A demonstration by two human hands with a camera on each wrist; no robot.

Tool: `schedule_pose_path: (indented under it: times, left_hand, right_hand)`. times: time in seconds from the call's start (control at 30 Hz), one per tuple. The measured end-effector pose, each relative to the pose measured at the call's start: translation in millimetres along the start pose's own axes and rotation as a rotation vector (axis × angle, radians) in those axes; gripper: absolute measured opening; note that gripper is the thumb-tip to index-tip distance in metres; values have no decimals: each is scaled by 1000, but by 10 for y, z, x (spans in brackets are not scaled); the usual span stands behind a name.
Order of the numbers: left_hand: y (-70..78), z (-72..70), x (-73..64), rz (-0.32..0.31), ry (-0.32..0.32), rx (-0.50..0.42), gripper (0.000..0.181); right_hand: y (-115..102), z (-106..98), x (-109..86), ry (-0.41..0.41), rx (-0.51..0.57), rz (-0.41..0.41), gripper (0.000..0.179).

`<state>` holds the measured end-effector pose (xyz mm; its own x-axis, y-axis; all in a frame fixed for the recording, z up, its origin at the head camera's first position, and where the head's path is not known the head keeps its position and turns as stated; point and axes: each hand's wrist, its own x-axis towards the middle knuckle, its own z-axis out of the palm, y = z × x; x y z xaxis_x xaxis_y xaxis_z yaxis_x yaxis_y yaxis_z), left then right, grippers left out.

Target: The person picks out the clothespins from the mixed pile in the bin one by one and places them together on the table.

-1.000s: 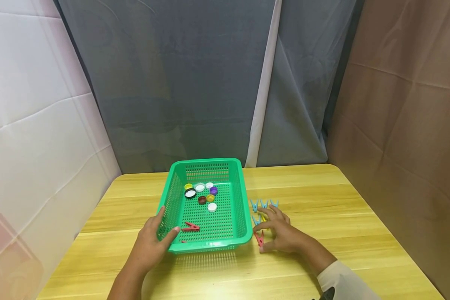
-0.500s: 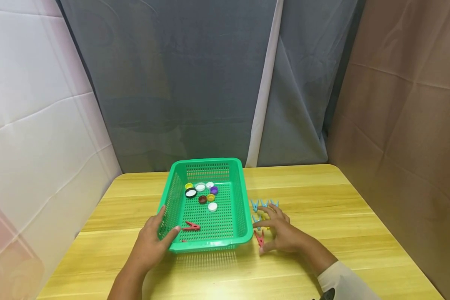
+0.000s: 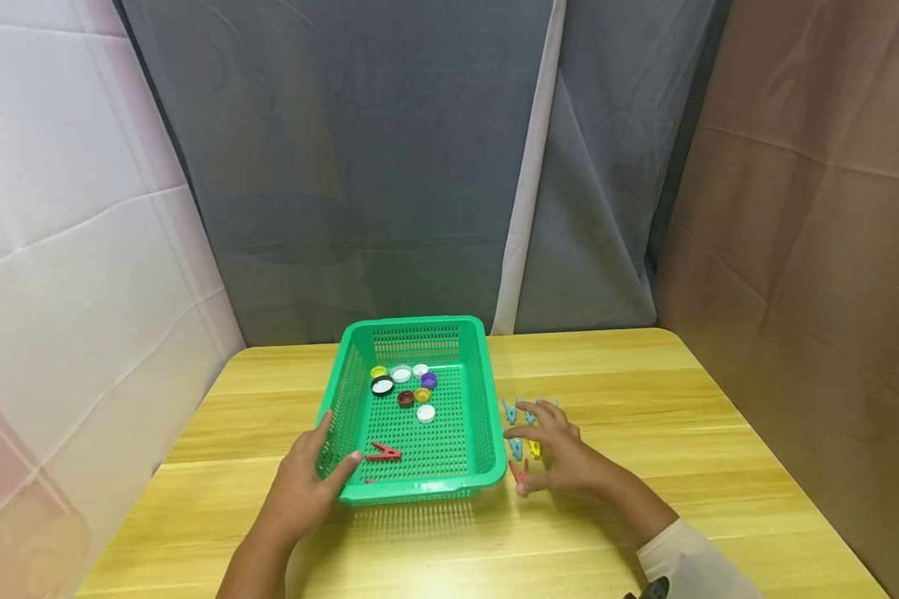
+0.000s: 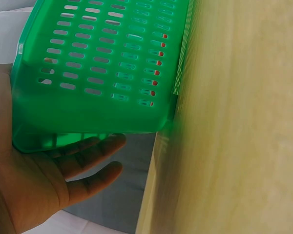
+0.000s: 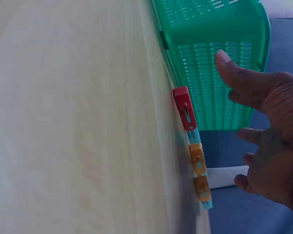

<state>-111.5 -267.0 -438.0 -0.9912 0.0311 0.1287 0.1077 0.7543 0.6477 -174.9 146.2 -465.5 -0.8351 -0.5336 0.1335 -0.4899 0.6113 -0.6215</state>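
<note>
A green plastic basket [image 3: 438, 491] sits on the table, and my left hand [image 3: 300, 478] holds its near left corner, thumb over the rim. In the left wrist view the fingers [image 4: 95, 183] extend beneath that rim. To the basket's right, my right hand [image 3: 565, 457] hovers with spread fingers over several clothespins and holds none. Its thumb tip is close to a red clothespin [image 3: 519, 472]. A yellow clothespin [image 3: 534, 450] and blue clothespins [image 3: 509, 411] lie farther back, partly covered by the hand. The right wrist view shows the hand [image 5: 278, 131] apart from the red clothespin [image 5: 185, 108].
Inside the basket, a red clothespin [image 3: 384, 452] lies near the front. Several bottle caps are grouped farther back, among them a white cap [image 3: 425, 413], a brown cap [image 3: 406, 399] and a purple cap [image 3: 429, 380]. A grey curtain [image 3: 389, 166] hangs behind the wooden table [image 3: 644, 399].
My right hand has lifted slightly off the clothespins, its fingers rising and its thumb shifting up a little. The left hand and the basket stay nearly where they were.
</note>
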Motion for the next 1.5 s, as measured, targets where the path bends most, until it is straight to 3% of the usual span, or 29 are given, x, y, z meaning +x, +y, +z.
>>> schedule_pose_path:
  times: [0.4,0.6,0.9,1.17,1.5]
  left_hand:
    - [9,-7,-8,5,11,-2,89]
    - [10,-5,-8,-1,1,-8,90]
    - [19,-11,-15,1,3,-8,90]
    - [9,-6,-17,0,2,-13,90]
    - [13,-6,-8,9,3,-2,91]
  right_hand:
    - [-259,-239,76,28,-9,55,67]
    - [-395,-324,170,102,-62,93,66]
    - [-618,-332,357,153,-30,73,63]
    - [-865,-301,567,118,17,41,61]
    - [-1104,-135,808,-43,158,-70,59]
